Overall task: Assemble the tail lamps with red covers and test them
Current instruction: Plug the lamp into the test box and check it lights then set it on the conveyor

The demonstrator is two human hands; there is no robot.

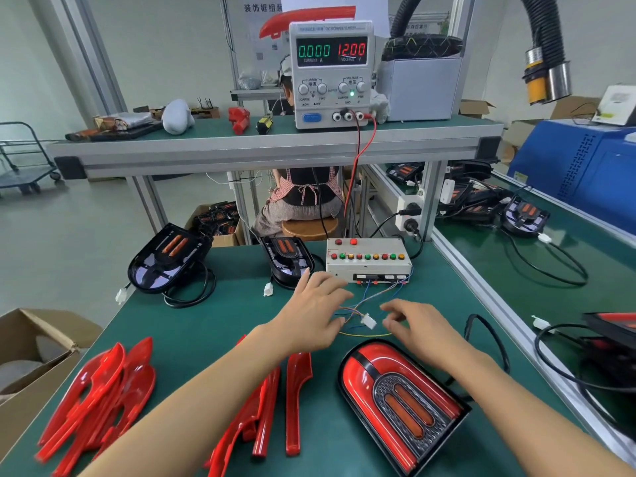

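A tail lamp with its red cover fitted [395, 401] lies on the green mat at the front right, and its black cable [481, 328] loops behind my right wrist. My right hand [416, 328] pinches what looks like a small white plug between its fingertips. The test box's white connector [368, 320] lies between my hands on thin coloured wires. My left hand [316, 308] has relaxed fingers, with its fingertips on those wires. The wires lead to the test box [368, 266] with its row of buttons. The power supply [330, 70] reads 0.000 A and 12.00 V.
Loose red covers lie in a pile at the front left [99, 390] and in a second pile in front of me [275, 401]. Two black lamps without covers [168, 256] [287, 259] stand behind them. A cardboard box [31, 356] sits at the left edge. More lamps lie on the right bench [523, 215].
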